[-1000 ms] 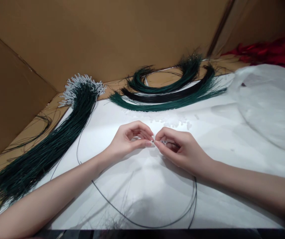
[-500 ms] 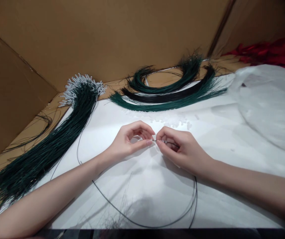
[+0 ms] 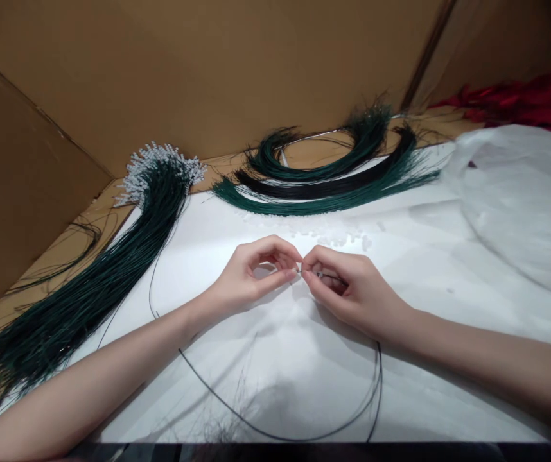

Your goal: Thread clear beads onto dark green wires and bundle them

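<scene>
pinching 1 dark wire (image 3: pixel 334 278) in their fingertips, the left hand (image 3: pixel 239 274) and right hand (image 3: pixel 362 285) work close together; the white-tipped bundle (image 3: pixel 116 276) left of the grip looks done, the plain strands (image 3: pixel 295 208) beyond seemingly not.

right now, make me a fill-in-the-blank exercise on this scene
The white-tipped bundle lies on the person's ____ side. The left hand and right hand pinch a dark strand above a ____ surface. Of three curved bundles, the middle one is mostly ____. The top-right heap is ____.

left; white; black; red
</scene>
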`<act>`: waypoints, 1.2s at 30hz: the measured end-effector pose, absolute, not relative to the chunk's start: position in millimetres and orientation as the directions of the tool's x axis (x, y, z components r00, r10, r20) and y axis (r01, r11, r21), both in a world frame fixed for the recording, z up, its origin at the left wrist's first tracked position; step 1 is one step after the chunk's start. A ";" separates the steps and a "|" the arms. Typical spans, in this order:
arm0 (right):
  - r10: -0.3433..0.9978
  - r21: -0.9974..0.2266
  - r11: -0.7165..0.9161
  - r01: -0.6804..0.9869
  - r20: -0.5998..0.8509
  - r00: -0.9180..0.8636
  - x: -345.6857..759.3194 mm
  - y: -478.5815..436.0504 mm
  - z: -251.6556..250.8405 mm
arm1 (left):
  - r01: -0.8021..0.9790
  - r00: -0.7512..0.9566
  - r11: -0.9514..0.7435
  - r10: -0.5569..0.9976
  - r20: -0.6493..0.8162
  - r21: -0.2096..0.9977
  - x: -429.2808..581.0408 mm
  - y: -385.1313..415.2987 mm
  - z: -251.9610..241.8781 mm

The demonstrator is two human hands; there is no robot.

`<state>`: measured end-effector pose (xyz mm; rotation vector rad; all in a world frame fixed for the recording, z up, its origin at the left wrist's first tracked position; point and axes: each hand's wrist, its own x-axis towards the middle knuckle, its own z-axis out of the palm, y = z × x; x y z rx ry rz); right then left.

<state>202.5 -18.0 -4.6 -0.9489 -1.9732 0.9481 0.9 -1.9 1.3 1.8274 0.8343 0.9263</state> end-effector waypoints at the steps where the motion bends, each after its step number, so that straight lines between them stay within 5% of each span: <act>1: 0.838 -0.838 0.459 0.295 0.297 -0.458 202.6 -18.0 -4.9 | 0.165 0.492 -0.373 0.833 0.252 0.913 1.2 -2.0 1.3; 36: 0.866 -0.854 0.406 0.325 0.246 -0.436 202.1 -16.3 -5.1 | 0.164 0.489 -0.397 0.828 0.275 0.903 1.6 -2.7 -1.2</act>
